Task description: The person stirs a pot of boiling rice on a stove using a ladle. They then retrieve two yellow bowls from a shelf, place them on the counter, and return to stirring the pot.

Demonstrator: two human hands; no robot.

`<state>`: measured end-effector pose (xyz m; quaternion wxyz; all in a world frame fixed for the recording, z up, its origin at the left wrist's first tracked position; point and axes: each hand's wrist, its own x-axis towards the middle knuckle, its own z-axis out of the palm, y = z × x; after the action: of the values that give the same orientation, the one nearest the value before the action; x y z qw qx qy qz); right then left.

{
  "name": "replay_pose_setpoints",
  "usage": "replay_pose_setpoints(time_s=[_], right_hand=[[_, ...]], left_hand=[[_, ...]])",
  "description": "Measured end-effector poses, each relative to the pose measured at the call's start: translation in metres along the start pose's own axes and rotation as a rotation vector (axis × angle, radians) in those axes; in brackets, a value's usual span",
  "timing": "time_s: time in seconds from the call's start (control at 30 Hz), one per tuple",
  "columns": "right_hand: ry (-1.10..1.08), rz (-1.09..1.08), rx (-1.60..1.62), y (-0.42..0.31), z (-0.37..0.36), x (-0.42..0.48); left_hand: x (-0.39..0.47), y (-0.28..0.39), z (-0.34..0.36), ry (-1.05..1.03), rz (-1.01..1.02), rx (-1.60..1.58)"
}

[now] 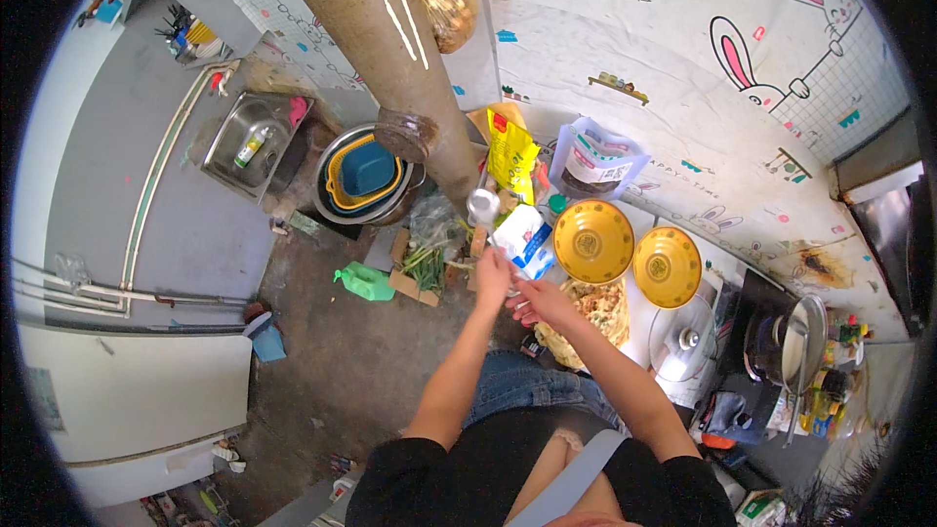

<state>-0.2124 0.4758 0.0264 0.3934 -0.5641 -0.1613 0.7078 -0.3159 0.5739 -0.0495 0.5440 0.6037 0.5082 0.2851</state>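
My left hand (494, 278) is closed around the thin handle of what looks like a metal ladle (483, 206), its round head pointing away from me. Close against it is my right hand (545, 302), fingers partly spread; whether it grips something between the hands is hidden. Just beyond them lies a white and blue packet (523, 234). A yellow bag (511, 157) stands behind that, beside an upright clear-fronted pouch (596, 161). Two yellow patterned bowls (593, 241) sit to the right. Beneath my right forearm is a pale, lumpy food mass (600, 311).
A glass lid (684, 340) lies by the stove, where a pot (768, 344) stands. A thick pipe (417, 73) slants down behind the counter. Nested basins (366, 168), a steel sink (252, 146), green vegetables (424, 269) and a green plastic jug (366, 282) are leftward.
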Motion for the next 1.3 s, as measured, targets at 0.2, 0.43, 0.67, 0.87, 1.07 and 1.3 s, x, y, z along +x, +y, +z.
replay_pose_setpoints(time_s=[0.2,0.43,0.67,0.87,1.07,1.3], right_hand=[[0.019,0.017,-0.017,0.017,-0.007,-0.002],[0.067,-0.032,-0.053,0.02,-0.012,-0.014],[0.091,-0.03,-0.028,0.023,-0.014,-0.019],[0.086,-0.047,-0.006,0.03,-0.023,-0.024],[0.117,-0.127,-0.02,0.036,-0.041,-0.042],[0.399,-0.206,0.078,0.054,-0.095,-0.092]], left_hand=[[0.035,0.053,-0.039,0.121,0.032,0.857],[0.06,0.037,-0.03,0.089,-0.024,0.75],[0.047,0.024,-0.015,0.141,-0.01,0.804],[0.066,0.055,-0.022,-0.126,0.112,1.097],[0.055,0.064,-0.017,-0.017,0.062,1.209],[-0.012,0.063,0.042,-0.092,0.624,0.675]])
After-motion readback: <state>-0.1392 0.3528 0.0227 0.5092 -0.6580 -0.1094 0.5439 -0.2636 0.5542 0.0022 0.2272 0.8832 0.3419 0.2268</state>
